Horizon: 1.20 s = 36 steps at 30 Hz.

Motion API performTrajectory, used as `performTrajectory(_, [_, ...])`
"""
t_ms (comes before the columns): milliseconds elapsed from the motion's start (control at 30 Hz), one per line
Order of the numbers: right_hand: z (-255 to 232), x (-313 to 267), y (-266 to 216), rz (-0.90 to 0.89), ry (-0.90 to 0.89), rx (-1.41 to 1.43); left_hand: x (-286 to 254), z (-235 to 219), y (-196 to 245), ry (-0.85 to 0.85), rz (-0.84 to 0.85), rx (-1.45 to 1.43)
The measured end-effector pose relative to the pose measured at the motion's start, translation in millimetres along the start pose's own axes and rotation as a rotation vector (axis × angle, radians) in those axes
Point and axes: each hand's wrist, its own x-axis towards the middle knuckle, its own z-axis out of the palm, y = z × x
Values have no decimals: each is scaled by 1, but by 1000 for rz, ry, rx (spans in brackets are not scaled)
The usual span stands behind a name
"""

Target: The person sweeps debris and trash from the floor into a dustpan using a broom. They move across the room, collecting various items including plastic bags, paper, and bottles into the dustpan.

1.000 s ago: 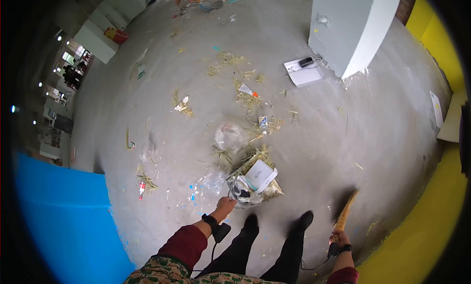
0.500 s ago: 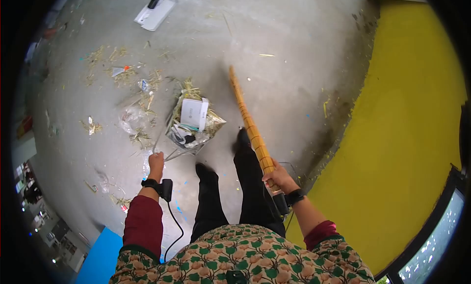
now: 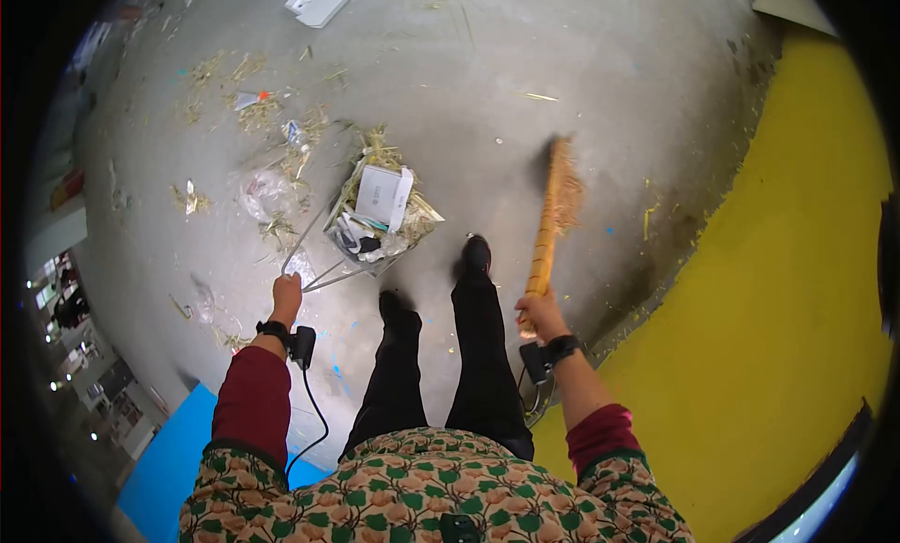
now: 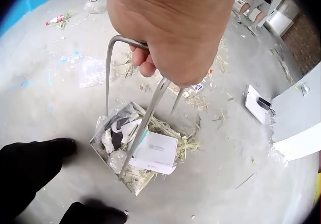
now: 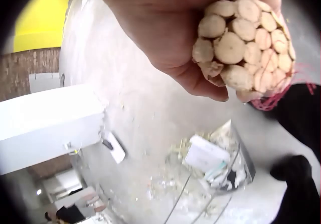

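Observation:
My left hand grips the bent metal handle of a dustpan, which sits low in front of my feet. It is heaped with straw, crumpled clear plastic, a dark scrap and a flat white box. In my right hand is a broom made of bound stalks, gripped near its butt end. The cut stalk ends fill the upper part of the right wrist view. Away from me points the broom's brown brush, close over the floor to the right of the dustpan.
Straw tufts, a clear plastic bag and small scraps litter the floor left of the dustpan. A white tray-like box lies farther off. Yellow wall runs along my right, a blue panel is behind left. Another person stands far away.
The head view has turned down and rightward. The broom came from low at my right side to across my front, then its brush swung back right. The left hand keeps its hold on the dustpan handle.

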Motion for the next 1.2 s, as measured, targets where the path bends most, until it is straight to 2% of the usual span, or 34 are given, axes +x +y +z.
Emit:
performTrajectory(67, [33, -47, -20, 60, -232, -59, -5, -5, 15, 28, 29, 202])
performTrajectory(100, [34, -52, -29, 53, -241, -75, -8, -5, 21, 39, 17, 212])
performTrajectory(167, [21, -57, -49, 165, -543, -17, -11, -7, 26, 44, 0, 206])
performTrajectory(200, [9, -63, -64, 163, -535, -29, -12, -6, 25, 30, -10, 150])
performTrajectory(267, [-24, -75, -102, 78, -407, -140, -13, -4, 28, 16, -20, 75])
performTrajectory(333, [-42, -63, -139, -15, -266, -255, -16, -6, 30, 29, 59, 93])
performTrajectory(400, [-58, -16, -169, -130, -187, -280, -15, -2, 29, 20, 38, 63])
performTrajectory(467, [-57, 35, -203, -89, -143, -279, -18, -4, 32, -12, -19, 15])
performTrajectory(533, [-24, 56, -211, -47, -178, -318, -13, -5, 31, -9, -25, 34])
performTrajectory(633, [48, 25, -143, -165, -139, -580, -17, 0, 31, -9, 1, 45])
performTrajectory(667, [65, 8, -119, -104, -205, -641, -20, -7, 42, -41, -39, 10])
performTrajectory(700, [76, -4, -90, -126, -238, -692, -21, -6, 42, -34, -49, 27])
performTrajectory(733, [90, -34, -85, -43, -294, -688, -20, -3, 42, -30, -57, 42])
performTrajectory(800, [98, -57, -81, 100, -548, -585, -21, -3, 46, -46, -120, 20])
performTrajectory(867, [88, -73, -103, 141, -569, -535, -23, -5, 48, -60, -137, 20])
performTrajectory(933, [78, -88, -141, 20, -520, -480, -24, -8, 45, -110, -122, 24])
performTrajectory(1000, [69, -62, -173, -111, -359, -587, -27, -6, 43, -131, -166, -31])
performTrajectory(1100, [99, -14, -233, -158, -256, -722, -31, -1, 40, -15, -245, -105])
performTrajectory(1133, [112, 8, -240, -169, -248, -749, -30, -2, 42, -5, -253, -109])
performTrajectory(1200, [151, 14, -228, -127, -257, -821, -32, -8, 49, -25, -287, -123])
